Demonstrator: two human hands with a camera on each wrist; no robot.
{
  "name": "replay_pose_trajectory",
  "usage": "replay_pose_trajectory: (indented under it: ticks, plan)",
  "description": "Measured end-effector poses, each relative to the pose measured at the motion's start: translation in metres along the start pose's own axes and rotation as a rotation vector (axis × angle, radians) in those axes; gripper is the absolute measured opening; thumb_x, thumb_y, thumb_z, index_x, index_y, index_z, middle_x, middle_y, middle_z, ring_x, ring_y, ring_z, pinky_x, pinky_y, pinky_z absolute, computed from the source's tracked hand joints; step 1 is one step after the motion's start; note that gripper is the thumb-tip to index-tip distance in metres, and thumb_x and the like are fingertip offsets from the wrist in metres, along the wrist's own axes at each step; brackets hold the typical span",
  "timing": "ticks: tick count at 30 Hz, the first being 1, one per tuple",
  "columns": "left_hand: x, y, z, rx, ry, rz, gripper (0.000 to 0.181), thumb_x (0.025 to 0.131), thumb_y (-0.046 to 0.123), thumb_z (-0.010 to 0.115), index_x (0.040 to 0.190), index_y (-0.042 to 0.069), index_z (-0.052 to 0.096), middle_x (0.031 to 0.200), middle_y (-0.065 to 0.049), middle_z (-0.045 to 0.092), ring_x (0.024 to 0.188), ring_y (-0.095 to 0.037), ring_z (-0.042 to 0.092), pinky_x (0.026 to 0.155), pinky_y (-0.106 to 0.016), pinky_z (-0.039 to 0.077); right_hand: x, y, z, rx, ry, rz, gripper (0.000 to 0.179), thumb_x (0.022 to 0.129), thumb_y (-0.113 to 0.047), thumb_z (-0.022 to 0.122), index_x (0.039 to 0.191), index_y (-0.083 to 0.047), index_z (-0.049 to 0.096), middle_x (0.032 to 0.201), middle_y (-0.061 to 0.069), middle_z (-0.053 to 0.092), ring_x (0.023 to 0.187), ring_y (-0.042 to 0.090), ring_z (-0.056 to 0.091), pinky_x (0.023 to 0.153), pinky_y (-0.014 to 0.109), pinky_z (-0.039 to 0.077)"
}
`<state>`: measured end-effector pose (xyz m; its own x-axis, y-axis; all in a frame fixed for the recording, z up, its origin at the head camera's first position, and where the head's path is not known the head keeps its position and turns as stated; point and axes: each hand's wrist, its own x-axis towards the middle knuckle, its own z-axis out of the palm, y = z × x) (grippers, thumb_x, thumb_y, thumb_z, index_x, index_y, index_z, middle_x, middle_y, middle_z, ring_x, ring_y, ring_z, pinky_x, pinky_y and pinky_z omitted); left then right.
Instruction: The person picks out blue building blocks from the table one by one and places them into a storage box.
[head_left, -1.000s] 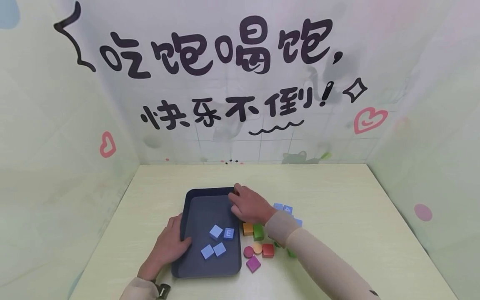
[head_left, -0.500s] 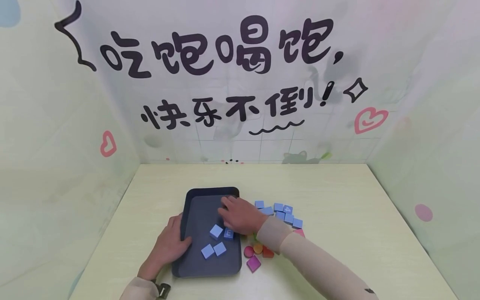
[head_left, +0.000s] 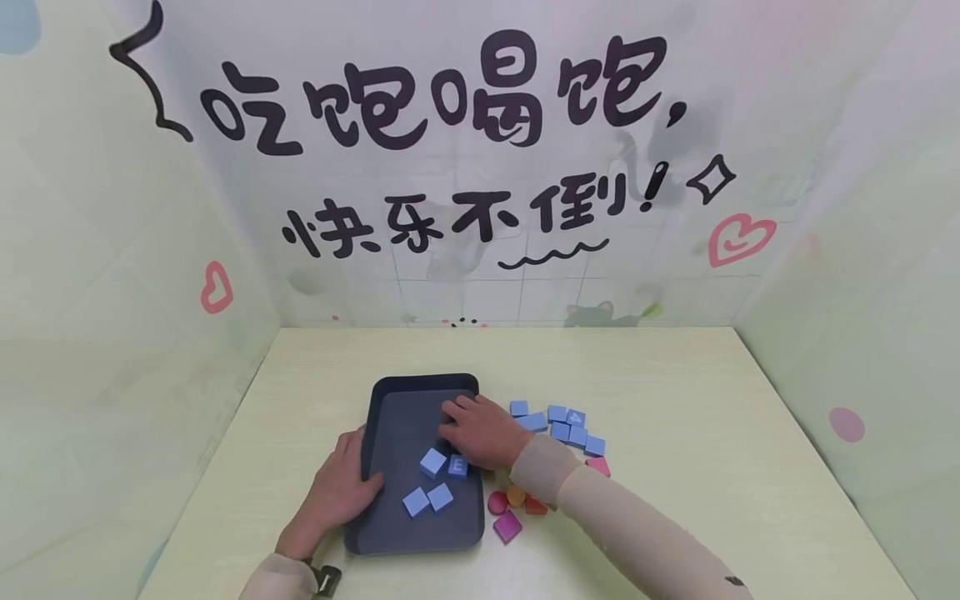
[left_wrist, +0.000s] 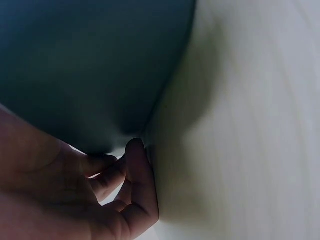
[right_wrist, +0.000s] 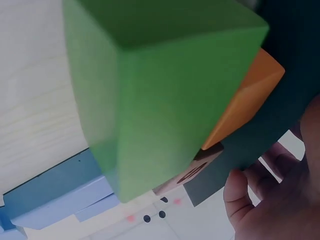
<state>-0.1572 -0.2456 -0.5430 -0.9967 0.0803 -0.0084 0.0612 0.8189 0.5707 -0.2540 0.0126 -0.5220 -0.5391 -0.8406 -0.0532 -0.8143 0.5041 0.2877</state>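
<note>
My left hand (head_left: 341, 479) holds the left rim of a dark grey tray (head_left: 405, 408), its thumb over the edge inside. The left wrist view shows curled fingers (left_wrist: 142, 190) at the tray's underside. Inside the tray lie several light blue cubes (head_left: 432, 462), one marked E. At the tray's right side, my right hand (head_left: 487, 433) grips the rim, its fingers reaching over the inside. In the right wrist view, a fingertip (right_wrist: 235, 182) sits right at the tray's edge. The palm side is mostly hidden from above.
Right of the tray are several light blue cubes (head_left: 558, 432), a pink block (head_left: 597, 466), a purple block (head_left: 507, 526), small round pieces (head_left: 515, 496) and a red block (head_left: 536, 504). A green block (right_wrist: 165, 100) and an orange block (right_wrist: 250, 95) stand close beside the tray.
My right hand has moved from the tray's far right corner nearer along the right rim, uncovering blue cubes beyond it. The tray has shifted very slightly right. My left hand stays on the left rim.
</note>
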Motion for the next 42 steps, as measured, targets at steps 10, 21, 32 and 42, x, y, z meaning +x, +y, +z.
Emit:
replay_pose_trajectory:
  ticks: [10, 21, 32, 42]
  plan:
    - [0.000, -0.001, 0.000, -0.004, -0.001, 0.002, 0.082, 0.096, 0.014, 0.072, 0.164, -0.012, 0.033, 0.157, -0.035, 0.043, 0.135, -0.055, 0.055, 0.111, -0.067, 0.048, -0.001, -0.002, -0.005, -0.020, -0.027, 0.008, 0.028, 0.112, -0.038, 0.066, 0.137, -0.036, 0.077, 0.128, -0.005, 0.064, 0.110, 0.014, 0.054, 0.083, 0.024, 0.046]
    - [-0.001, -0.002, 0.002, -0.001, 0.018, 0.014, 0.082, 0.096, 0.014, 0.072, 0.162, -0.014, 0.033, 0.155, -0.036, 0.044, 0.135, -0.056, 0.055, 0.110, -0.068, 0.048, -0.005, 0.005, -0.006, 0.073, 0.009, 0.019, 0.032, 0.111, -0.037, 0.066, 0.141, -0.030, 0.074, 0.141, 0.000, 0.062, 0.115, 0.017, 0.054, 0.095, 0.025, 0.055]
    - [0.000, -0.004, 0.002, 0.006, 0.005, 0.006, 0.082, 0.097, 0.014, 0.071, 0.163, -0.014, 0.032, 0.157, -0.037, 0.042, 0.137, -0.057, 0.053, 0.112, -0.069, 0.047, -0.017, 0.023, -0.008, 0.168, 0.211, 0.059, 0.036, 0.110, -0.029, 0.066, 0.146, -0.024, 0.068, 0.148, 0.004, 0.059, 0.124, 0.020, 0.058, 0.100, 0.028, 0.056]
    - [0.001, -0.004, 0.002, 0.004, 0.004, 0.012, 0.082, 0.097, 0.013, 0.071, 0.163, -0.013, 0.031, 0.158, -0.037, 0.043, 0.138, -0.056, 0.053, 0.113, -0.068, 0.046, -0.041, 0.039, -0.003, 0.189, 0.196, 0.130, 0.039, 0.109, -0.023, 0.067, 0.147, -0.020, 0.067, 0.144, 0.005, 0.062, 0.122, 0.021, 0.061, 0.101, 0.030, 0.057]
